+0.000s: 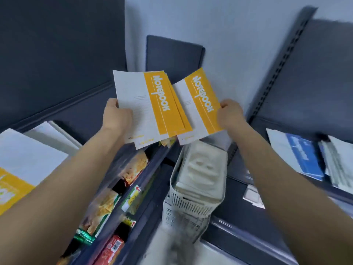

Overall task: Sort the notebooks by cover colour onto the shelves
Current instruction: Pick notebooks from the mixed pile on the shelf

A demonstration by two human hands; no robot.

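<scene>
My left hand [116,116] grips a fanned stack of yellow-and-white notebooks [150,106] by their left edge, held up in the middle of the view. My right hand [230,113] pinches a single yellow-and-white notebook [198,106] at its right edge; its left side tucks under the stack. More yellow notebooks [11,180] lie on the dark shelf [63,109] at the lower left. Blue notebooks [303,155] lie on the shelf at the right.
A white slotted basket [189,207] holding pale flat packs stands below the hands. Snack packets [107,203] fill lower shelves at bottom centre. A dark shelf upright [280,62] rises at the right, with a white wall behind.
</scene>
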